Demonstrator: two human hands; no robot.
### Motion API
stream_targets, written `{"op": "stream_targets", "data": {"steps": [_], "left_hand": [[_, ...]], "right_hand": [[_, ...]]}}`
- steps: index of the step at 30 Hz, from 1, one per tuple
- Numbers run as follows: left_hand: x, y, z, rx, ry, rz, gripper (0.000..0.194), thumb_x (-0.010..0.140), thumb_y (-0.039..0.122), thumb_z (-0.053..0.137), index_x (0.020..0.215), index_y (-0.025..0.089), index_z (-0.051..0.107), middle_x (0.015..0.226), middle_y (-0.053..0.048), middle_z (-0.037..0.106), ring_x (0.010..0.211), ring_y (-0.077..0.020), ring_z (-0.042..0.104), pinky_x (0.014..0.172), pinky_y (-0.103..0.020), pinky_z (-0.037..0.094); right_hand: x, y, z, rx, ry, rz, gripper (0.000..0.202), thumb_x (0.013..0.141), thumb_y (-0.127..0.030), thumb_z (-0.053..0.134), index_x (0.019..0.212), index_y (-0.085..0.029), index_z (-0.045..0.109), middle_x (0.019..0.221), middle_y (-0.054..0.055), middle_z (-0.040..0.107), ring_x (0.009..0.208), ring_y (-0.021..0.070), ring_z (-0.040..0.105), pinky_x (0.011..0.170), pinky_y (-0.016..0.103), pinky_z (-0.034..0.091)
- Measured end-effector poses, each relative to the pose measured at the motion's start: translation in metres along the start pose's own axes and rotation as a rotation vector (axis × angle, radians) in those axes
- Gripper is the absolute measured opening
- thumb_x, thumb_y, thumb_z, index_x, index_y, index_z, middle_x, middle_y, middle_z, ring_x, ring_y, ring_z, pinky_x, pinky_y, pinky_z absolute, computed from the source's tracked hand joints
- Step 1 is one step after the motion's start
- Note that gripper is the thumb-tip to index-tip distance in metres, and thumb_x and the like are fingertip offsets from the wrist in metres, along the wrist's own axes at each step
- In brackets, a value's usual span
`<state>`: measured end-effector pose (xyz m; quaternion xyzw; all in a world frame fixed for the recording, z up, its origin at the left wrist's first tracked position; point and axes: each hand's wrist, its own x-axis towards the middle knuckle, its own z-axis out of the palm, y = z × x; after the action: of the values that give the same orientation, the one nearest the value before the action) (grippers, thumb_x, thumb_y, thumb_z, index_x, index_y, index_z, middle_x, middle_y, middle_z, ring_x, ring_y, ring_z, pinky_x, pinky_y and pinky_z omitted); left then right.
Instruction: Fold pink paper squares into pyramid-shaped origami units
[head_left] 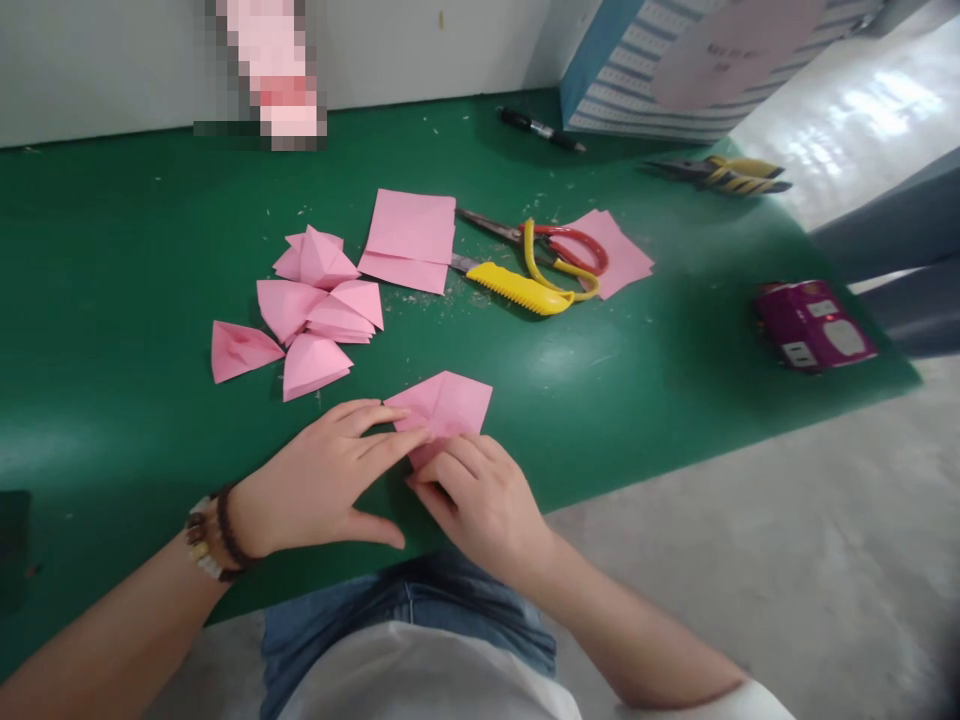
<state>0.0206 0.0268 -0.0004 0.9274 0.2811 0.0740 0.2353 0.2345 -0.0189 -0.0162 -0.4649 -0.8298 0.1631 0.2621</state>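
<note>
A creased sheet of pink paper (454, 402) lies on the green table near its front edge, with both my hands on it. My left hand (322, 478) is spread, its fingertips resting on the sheet's left side and the thumb held apart. The fingers of my right hand (480, 500) are curled and pinch the sheet's near corner, which they partly hide. Several folded pink paper pieces (315, 310) sit in a cluster beyond my left hand. Behind the sheet is a stack of flat pink paper squares (411, 228).
Scissors (555, 245) with red and yellow handles and a yellow utility knife (517, 288) lie beside more pink paper (619, 255). Further back are a black pen (540, 130), pliers (720, 175) and a striped box (675, 70). A purple device (817, 325) sits near the right edge.
</note>
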Motion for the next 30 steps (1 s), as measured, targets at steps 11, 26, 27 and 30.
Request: {"op": "stream_targets", "data": {"steps": [11, 26, 27, 30], "left_hand": [[0.002, -0.010, -0.001, 0.072, 0.046, 0.230, 0.040, 0.085, 0.042, 0.069, 0.119, 0.022, 0.063, 0.118, -0.005, 0.067, 0.127, -0.0284, 0.053, 0.117, -0.053, 0.026], [0.002, 0.002, 0.003, 0.214, 0.032, 0.167, 0.043, 0.081, 0.051, 0.071, 0.112, 0.022, 0.064, 0.130, -0.009, 0.061, 0.123, -0.0300, 0.054, 0.112, -0.053, 0.036], [0.002, 0.003, 0.003, 0.212, 0.033, 0.167, 0.042, 0.080, 0.050, 0.072, 0.111, 0.022, 0.064, 0.129, -0.009, 0.062, 0.122, -0.0302, 0.054, 0.112, -0.053, 0.036], [0.003, 0.005, 0.004, 0.199, 0.030, 0.188, 0.048, 0.081, 0.050, 0.071, 0.115, 0.018, 0.063, 0.127, -0.010, 0.063, 0.122, -0.0302, 0.055, 0.113, -0.053, 0.036]], "right_hand": [[0.015, 0.075, -0.056, -0.241, -0.097, -0.355, 0.025, 0.095, -0.012, 0.053, 0.113, -0.021, 0.066, 0.128, 0.010, 0.065, 0.119, 0.0258, 0.056, 0.089, 0.042, 0.053], [0.007, 0.052, -0.047, -0.107, -0.118, -0.431, 0.015, 0.096, -0.017, 0.055, 0.096, -0.019, 0.070, 0.094, 0.003, 0.074, 0.097, 0.0188, 0.060, 0.082, 0.032, 0.052], [0.007, 0.052, -0.045, -0.091, -0.105, -0.415, 0.014, 0.096, -0.017, 0.056, 0.098, -0.019, 0.070, 0.094, 0.003, 0.074, 0.095, 0.0187, 0.060, 0.081, 0.032, 0.052], [0.008, 0.052, -0.037, -0.038, -0.068, -0.308, 0.014, 0.096, -0.021, 0.056, 0.103, -0.018, 0.068, 0.087, 0.004, 0.073, 0.085, 0.0179, 0.060, 0.076, 0.032, 0.053]]}}
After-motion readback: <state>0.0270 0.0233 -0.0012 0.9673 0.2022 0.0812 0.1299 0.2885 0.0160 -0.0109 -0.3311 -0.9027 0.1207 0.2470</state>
